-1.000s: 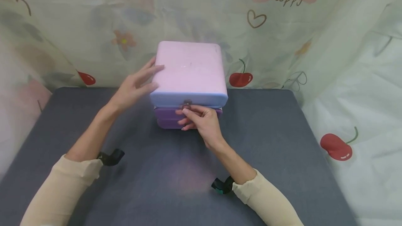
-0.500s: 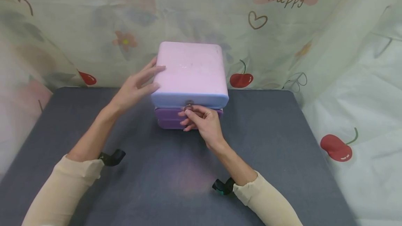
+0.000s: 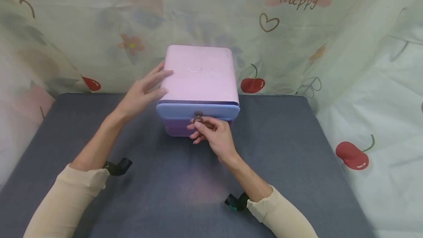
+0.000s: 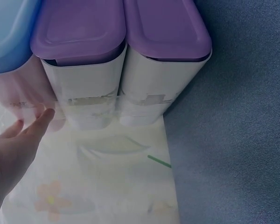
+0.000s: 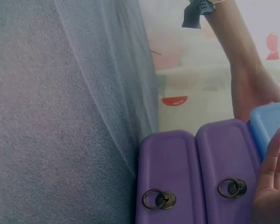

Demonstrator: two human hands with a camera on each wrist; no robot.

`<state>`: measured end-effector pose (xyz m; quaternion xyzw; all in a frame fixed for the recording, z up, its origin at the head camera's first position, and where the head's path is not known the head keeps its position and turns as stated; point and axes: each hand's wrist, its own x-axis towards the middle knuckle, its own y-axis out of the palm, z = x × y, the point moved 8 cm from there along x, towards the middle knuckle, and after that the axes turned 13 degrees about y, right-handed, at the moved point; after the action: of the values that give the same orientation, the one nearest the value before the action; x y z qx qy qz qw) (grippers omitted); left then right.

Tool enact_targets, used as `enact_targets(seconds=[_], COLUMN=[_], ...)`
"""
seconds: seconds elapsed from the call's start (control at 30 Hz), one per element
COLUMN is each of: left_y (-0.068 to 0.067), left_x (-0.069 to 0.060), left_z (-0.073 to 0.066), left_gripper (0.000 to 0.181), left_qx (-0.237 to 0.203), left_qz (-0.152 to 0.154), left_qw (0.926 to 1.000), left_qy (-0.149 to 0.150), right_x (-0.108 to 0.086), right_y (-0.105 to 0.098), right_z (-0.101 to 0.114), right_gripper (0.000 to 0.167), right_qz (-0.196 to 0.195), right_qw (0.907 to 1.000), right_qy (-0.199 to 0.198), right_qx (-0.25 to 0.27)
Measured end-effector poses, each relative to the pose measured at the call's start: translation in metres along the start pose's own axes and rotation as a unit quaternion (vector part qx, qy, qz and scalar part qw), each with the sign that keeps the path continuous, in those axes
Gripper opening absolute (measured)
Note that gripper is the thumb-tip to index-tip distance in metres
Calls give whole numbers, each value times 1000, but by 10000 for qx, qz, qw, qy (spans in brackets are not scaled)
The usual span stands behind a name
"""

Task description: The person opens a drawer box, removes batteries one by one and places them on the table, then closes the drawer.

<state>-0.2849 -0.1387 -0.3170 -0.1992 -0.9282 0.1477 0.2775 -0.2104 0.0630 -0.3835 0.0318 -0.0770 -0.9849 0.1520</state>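
A drawer box with a pink top (image 3: 199, 72) stands at the back of the table. Its blue top drawer (image 3: 172, 111) juts slightly forward, a dark gap showing behind its front. My right hand (image 3: 216, 135) pinches the ring pull (image 3: 198, 119) of that drawer between thumb and forefinger. Against the box's left side and top edge rests my left hand (image 3: 140, 93), fingers spread. Under the blue drawer sit two purple drawers (image 5: 170, 168), flush or nearly so, each with a brass ring, in the right wrist view. What the blue drawer holds is hidden.
The box stands on a dark grey table (image 3: 165, 194). Behind the table and at its sides hangs a pale curtain (image 3: 205, 6) printed with cherries, hearts and words. A black strap device (image 3: 119, 166) is on the left wrist, another (image 3: 237, 202) on the right.
The blue drawer has slid out a little toward me, and my right hand has moved back with its ring. My left hand has stayed against the box.
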Motion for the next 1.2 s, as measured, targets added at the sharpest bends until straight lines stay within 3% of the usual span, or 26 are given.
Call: enact_targets(seconds=[1.2], left_y=[-1], left_x=[-1], left_z=[6], left_gripper=[52], left_qx=[4], left_qz=[-27], left_qw=[9998], left_qy=[-171], right_x=[-26], right_y=[8], right_z=[0], right_gripper=[20], right_qz=[457], right_qw=[9984], right_qy=[-151], right_qx=[-288])
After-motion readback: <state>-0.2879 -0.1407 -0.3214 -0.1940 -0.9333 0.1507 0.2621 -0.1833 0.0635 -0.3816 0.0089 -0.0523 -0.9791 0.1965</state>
